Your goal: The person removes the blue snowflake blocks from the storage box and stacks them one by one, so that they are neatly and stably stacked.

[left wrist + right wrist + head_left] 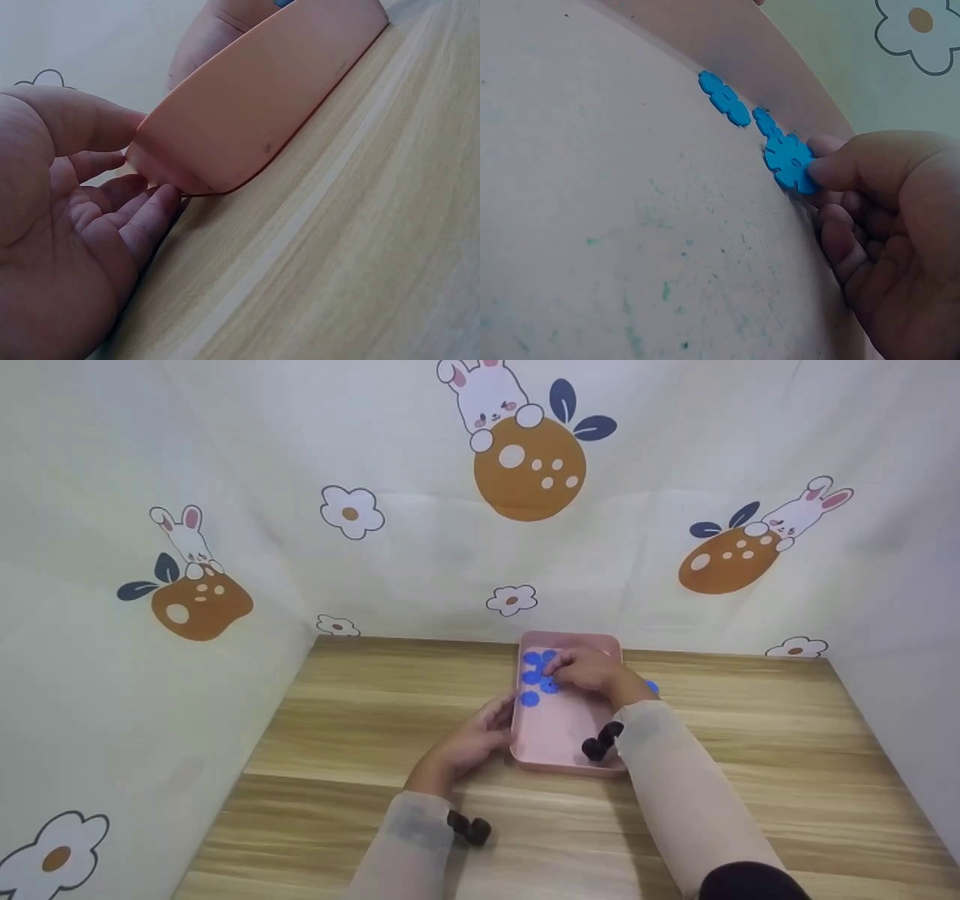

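In the head view, a shallow pink tray [559,735] lies on the table with several blue notched plastic discs [531,699] in its far left part. My right hand [589,669] reaches over the tray. Between thumb and finger it pinches a blue notched disc [786,161], tilted up near the tray's wall in the right wrist view. Other blue discs [724,98] lie flat beyond it. My left hand [476,739] is at the tray's left side. In the left wrist view, its thumb and fingertips [166,193] touch the outer wall and rim, not wrapped round them.
Another blue disc [652,688] lies on the wood-grain table [360,720], right of the tray and partly behind the right forearm. A pale printed cloth [420,562] rises behind and at both sides. Black wrist devices [472,830] jut from the sleeves.
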The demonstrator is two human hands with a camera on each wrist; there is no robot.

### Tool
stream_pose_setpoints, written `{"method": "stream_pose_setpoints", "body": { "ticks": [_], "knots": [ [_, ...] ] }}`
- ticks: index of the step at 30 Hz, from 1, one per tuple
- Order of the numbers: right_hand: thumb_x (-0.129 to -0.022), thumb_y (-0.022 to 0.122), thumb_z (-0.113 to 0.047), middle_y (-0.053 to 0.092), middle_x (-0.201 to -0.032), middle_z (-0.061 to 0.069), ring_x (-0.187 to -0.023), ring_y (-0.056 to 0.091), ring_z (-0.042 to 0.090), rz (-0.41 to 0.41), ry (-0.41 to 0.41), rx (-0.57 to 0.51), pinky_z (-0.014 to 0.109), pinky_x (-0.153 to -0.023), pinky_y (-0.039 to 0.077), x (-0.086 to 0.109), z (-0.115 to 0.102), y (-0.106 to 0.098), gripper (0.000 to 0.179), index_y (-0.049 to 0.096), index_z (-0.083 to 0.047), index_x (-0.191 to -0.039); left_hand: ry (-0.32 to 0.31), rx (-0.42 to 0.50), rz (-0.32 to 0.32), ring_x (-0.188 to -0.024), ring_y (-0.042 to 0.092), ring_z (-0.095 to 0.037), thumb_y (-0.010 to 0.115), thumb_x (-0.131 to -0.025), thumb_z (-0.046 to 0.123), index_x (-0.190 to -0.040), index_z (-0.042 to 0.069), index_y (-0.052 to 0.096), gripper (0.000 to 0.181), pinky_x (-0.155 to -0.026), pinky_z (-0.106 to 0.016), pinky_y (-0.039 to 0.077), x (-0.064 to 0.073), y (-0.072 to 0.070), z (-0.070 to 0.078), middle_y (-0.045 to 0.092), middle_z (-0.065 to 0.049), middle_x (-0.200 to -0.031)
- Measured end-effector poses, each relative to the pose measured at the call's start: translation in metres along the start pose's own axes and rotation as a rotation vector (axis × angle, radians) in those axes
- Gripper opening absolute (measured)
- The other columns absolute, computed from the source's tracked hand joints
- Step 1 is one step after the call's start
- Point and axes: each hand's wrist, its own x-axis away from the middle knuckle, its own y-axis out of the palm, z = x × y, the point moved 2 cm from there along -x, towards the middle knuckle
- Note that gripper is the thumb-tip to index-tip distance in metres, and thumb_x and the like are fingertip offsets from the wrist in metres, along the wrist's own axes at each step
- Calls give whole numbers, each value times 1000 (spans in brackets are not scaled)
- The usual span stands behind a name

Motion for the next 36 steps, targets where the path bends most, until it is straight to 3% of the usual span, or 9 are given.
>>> {"method": "stream_pose_setpoints", "body": {
  "ticks": [8,15,19,25,29,36],
  "knots": [
    [-97,68,-23,70,-138,7,-127,60,29,20,19,-8,44,-117,46,-1,-2,-2,23,84,-20,-113,-12,-7,7,-168,20,-33,55,-101,-2,-172,12,20,80,-136,-50,23,-1,0,-1,20,-12,-181],
    [-102,65,-21,72,-138,8,-129,60,29,-42,-5,121,48,-120,46,2,-12,-10,26,82,-20,-122,-23,-13,20,-168,22,-32,57,-101,0,-172,12,21,81,-137,-50,23,0,0,0,22,-11,-180],
    [-103,66,-24,73,-135,3,-125,59,26,2,44,124,45,-115,49,8,-19,-17,24,83,-26,-120,-4,-11,5,-168,21,-33,55,-101,-2,-172,10,19,81,-137,-50,23,0,0,0,21,-14,-180],
    [-105,65,-20,75,-121,8,-106,65,23,96,51,-60,35,-96,58,30,-20,-33,25,81,-17,-123,2,-15,4,-168,21,-34,55,-100,-2,-172,8,19,82,-137,-49,22,0,0,0,21,-15,-180],
    [-106,64,-16,75,-116,8,-97,69,17,165,35,-222,34,-94,64,50,-14,-43,26,77,-6,-126,3,-22,6,-168,21,-33,55,-100,-2,-172,8,20,80,-137,-50,22,0,0,1,21,-15,-180],
    [-106,64,-16,76,-100,-5,-90,72,9,234,1,-434,27,-87,66,85,6,-56,33,70,5,-131,-15,-9,18,-167,23,-32,55,-102,-1,-172,11,22,79,-137,-50,23,1,-1,0,23,-12,-180]
  ]
}}
